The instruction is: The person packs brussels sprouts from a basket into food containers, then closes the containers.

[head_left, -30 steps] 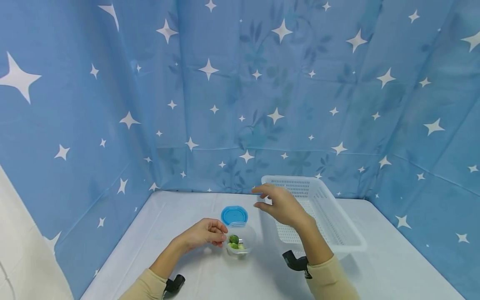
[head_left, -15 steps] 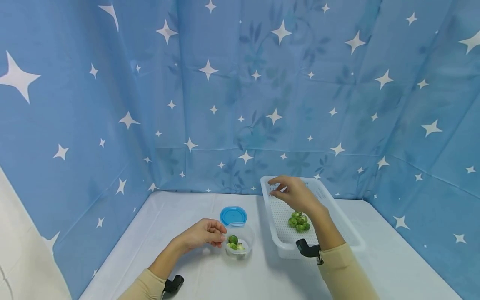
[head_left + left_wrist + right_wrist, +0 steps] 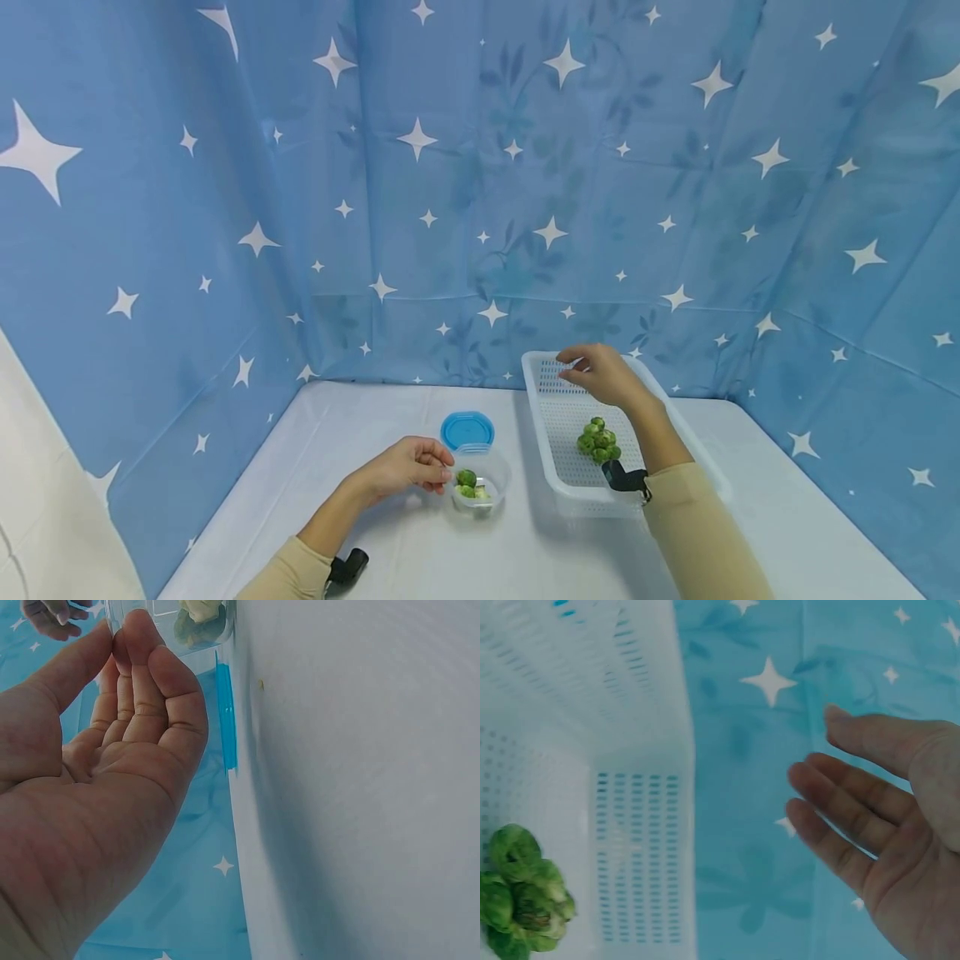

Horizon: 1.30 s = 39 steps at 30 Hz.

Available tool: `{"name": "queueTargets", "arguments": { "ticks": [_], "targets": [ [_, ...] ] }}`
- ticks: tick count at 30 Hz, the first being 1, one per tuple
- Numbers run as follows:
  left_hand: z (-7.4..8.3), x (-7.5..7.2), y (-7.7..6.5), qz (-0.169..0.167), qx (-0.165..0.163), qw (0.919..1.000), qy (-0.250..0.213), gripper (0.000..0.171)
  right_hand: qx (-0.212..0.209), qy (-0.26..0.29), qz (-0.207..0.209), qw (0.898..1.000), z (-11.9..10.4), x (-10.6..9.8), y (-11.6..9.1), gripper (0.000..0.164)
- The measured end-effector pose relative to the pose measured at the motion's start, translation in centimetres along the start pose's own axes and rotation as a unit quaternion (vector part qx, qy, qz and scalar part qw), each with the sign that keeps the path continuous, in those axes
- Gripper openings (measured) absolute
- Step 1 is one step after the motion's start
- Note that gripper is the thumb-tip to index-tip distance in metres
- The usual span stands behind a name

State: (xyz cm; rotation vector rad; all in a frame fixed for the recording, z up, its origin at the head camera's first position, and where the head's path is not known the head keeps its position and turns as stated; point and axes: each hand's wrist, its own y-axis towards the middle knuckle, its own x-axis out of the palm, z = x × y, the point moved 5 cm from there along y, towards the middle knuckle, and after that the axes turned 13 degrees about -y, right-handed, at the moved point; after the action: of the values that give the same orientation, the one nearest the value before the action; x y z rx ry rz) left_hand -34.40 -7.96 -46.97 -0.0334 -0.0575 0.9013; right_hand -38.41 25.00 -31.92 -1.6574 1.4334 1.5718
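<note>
My left hand [image 3: 411,467] pinches the left rim of a small clear plastic container [image 3: 491,467] between thumb and fingertips. In the left wrist view these fingers [image 3: 139,645] meet at the container's wall. Inside it lie a few Brussels sprouts [image 3: 467,478], some showing pale cut sides. My right hand [image 3: 600,375] is raised over the far part of a white perforated basket [image 3: 551,467]. Nothing lies between its apart thumb and fingers in the right wrist view. A cluster of several Brussels sprouts [image 3: 532,900] rests on the basket's floor.
A blue lid [image 3: 467,430] lies flat on the white table [image 3: 360,417] just behind the container. A blue curtain with white stars [image 3: 465,183] hangs along the back and sides. Black wrist cameras [image 3: 622,477] sit near the sleeves.
My right hand has moved right from between container and basket to above the basket, uncovering the sprouts in it. The left hand and container have stayed put.
</note>
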Motion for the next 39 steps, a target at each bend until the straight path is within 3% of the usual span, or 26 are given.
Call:
{"name": "queueTargets", "arguments": {
  "ticks": [10, 25, 33, 39],
  "targets": [
    [-0.2, 0.0, 0.1, -0.001, -0.004, 1.0, -0.002, 0.033, 0.046, 0.0, 0.04, 0.998, 2.4, 1.6, 0.3, 0.028],
    [0.1, 0.2, 0.1, 0.002, -0.005, 1.0, 0.001, 0.034, 0.082, 0.006, -0.033, 0.996, 4.4, 4.4, 0.5, 0.032],
    [0.0, 0.0, 0.0, 0.001, -0.002, 1.0, 0.001, 0.037, 0.071, 0.002, -0.047, 0.996, 4.8, 5.1, 0.8, 0.029],
    [0.1, -0.1, 0.1, 0.0, 0.002, 1.0, 0.004, 0.035, 0.088, -0.006, -0.078, 0.993, 5.4, 6.2, 0.8, 0.026]
  ]
}}
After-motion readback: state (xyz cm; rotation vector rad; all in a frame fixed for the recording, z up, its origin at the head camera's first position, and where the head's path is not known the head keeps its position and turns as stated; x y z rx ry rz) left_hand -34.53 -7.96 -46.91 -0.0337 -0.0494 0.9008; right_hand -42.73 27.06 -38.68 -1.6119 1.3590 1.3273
